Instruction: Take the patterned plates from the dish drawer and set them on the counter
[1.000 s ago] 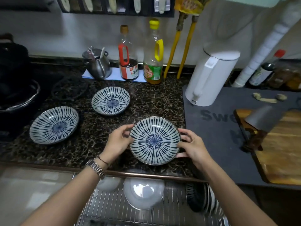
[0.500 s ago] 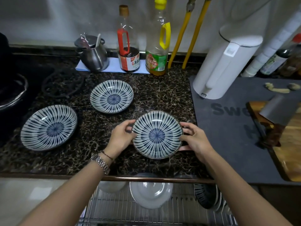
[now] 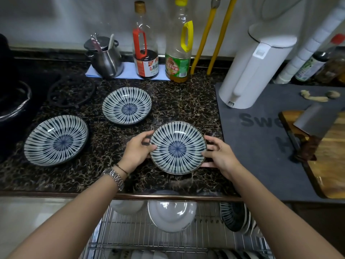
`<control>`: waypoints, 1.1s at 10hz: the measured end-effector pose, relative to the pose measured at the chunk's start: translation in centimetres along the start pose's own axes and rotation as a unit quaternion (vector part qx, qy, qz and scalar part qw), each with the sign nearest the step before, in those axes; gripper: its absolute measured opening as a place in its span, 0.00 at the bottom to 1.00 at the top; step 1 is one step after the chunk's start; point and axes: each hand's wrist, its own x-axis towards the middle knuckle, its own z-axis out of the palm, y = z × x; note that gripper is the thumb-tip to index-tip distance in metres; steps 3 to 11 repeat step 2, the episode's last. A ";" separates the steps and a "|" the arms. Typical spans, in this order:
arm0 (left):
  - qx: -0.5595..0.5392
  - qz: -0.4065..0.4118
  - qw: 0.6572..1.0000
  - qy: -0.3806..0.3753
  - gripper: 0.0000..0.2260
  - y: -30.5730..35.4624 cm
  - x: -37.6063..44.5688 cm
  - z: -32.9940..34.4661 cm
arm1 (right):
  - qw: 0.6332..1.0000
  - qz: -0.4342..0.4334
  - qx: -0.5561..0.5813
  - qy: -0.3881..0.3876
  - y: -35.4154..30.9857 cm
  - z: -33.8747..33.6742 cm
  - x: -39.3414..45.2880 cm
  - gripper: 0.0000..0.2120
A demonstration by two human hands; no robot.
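A blue-and-white striped plate (image 3: pixel 178 147) sits low over the dark marbled counter (image 3: pixel 104 176), held at its rim from both sides. My left hand (image 3: pixel 137 150) grips its left edge and my right hand (image 3: pixel 220 156) its right edge. Two matching plates lie flat on the counter: one at the left (image 3: pixel 56 140) and one further back (image 3: pixel 127 105). Below the counter edge the open dish drawer (image 3: pixel 141 232) shows a wire rack with more patterned plates standing on edge at its right (image 3: pixel 233 215).
White bowls (image 3: pixel 172 212) rest in the rack. Behind the plates stand a steel pot (image 3: pixel 106 57), two bottles (image 3: pixel 145 47) and a white kettle (image 3: pixel 255 66) on a grey mat (image 3: pixel 261 146). A cleaver (image 3: pixel 309 126) lies on a wooden board at right; a black trivet (image 3: pixel 71 90) lies at left.
Both hands have carried the plate forward from the counter's front edge and lowered it toward the counter. The view has tilted down a little.
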 end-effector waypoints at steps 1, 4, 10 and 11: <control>0.036 -0.005 0.999 -0.012 0.23 0.6 -0.5 -0.2 | 0.999 0.010 -0.035 0.004 -0.4 -0.2 -0.5 0.25; 0.140 0.009 0.990 0.024 0.22 1.8 -0.8 -1.2 | 0.993 -0.004 -0.112 0.040 -1.4 -1.0 -1.3 0.22; 0.140 0.009 0.990 0.024 0.22 1.8 -0.8 -1.2 | 0.993 -0.004 -0.112 0.040 -1.4 -1.0 -1.3 0.22; 0.140 0.009 0.990 0.024 0.22 1.8 -0.8 -1.2 | 0.993 -0.004 -0.112 0.040 -1.4 -1.0 -1.3 0.22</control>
